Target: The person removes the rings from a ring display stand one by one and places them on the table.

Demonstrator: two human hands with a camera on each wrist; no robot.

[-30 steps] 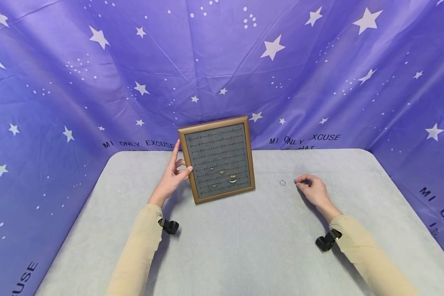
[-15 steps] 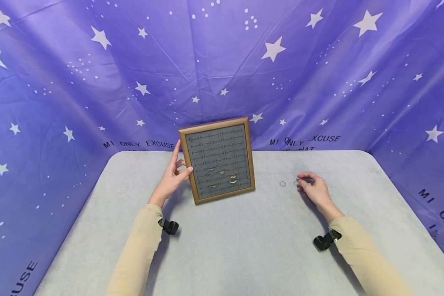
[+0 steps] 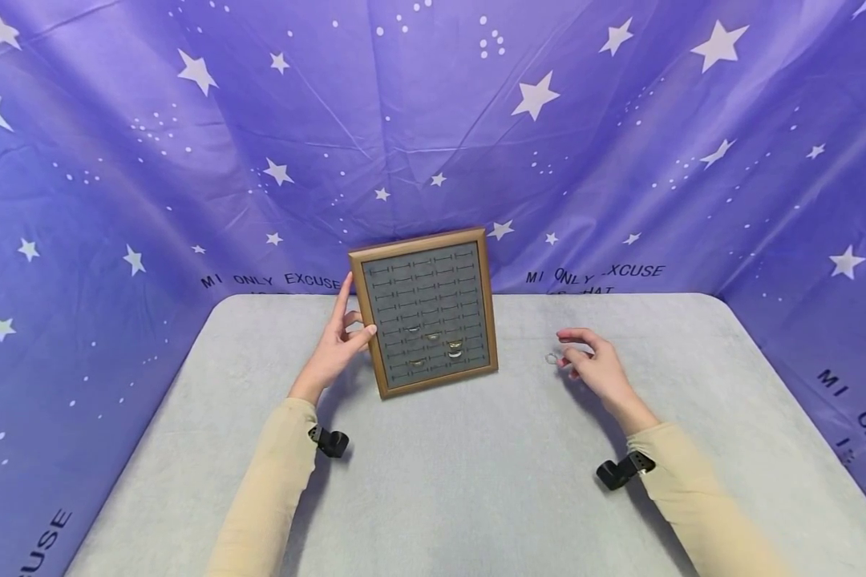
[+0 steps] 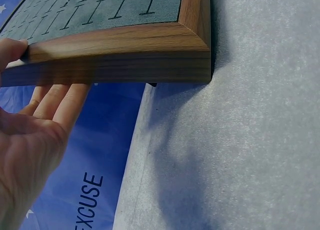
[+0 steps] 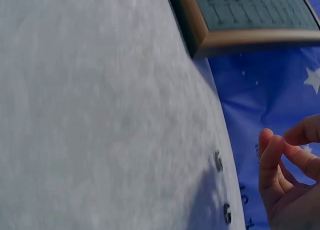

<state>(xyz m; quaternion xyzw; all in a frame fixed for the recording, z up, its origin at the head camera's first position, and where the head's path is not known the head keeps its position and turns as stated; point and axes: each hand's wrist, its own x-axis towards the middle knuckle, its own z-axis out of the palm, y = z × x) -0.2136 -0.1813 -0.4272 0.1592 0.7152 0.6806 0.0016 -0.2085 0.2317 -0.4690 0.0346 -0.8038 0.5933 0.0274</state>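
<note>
A wooden-framed ring display board [image 3: 487, 304] with a dark grey slotted pad leans back, upright on the table. My left hand [image 3: 332, 353] holds its left side, thumb on the frame's front and fingers behind. Several rings [image 3: 455, 345] sit in the lower slots. To the board's right, my right hand [image 3: 597, 370] hovers over the table with bent, parted fingers and nothing visible in them. Beside its fingertips lies a silver ring [image 3: 552, 358]. The right wrist view shows this ring [image 5: 218, 160] and a second ring [image 5: 227, 213] on the table, below the right hand [image 5: 295, 175].
A light grey cloth covers the table [image 3: 433, 481]. Behind and at both sides hangs a purple curtain [image 3: 433, 104] with white stars and lettering. A black wrist camera [image 3: 332, 442] is strapped to the left wrist, another [image 3: 621, 473] to the right.
The right hand has let go of the right-hand ring it pinched and moved left to the other ring. The left hand and the board have stayed in place.
</note>
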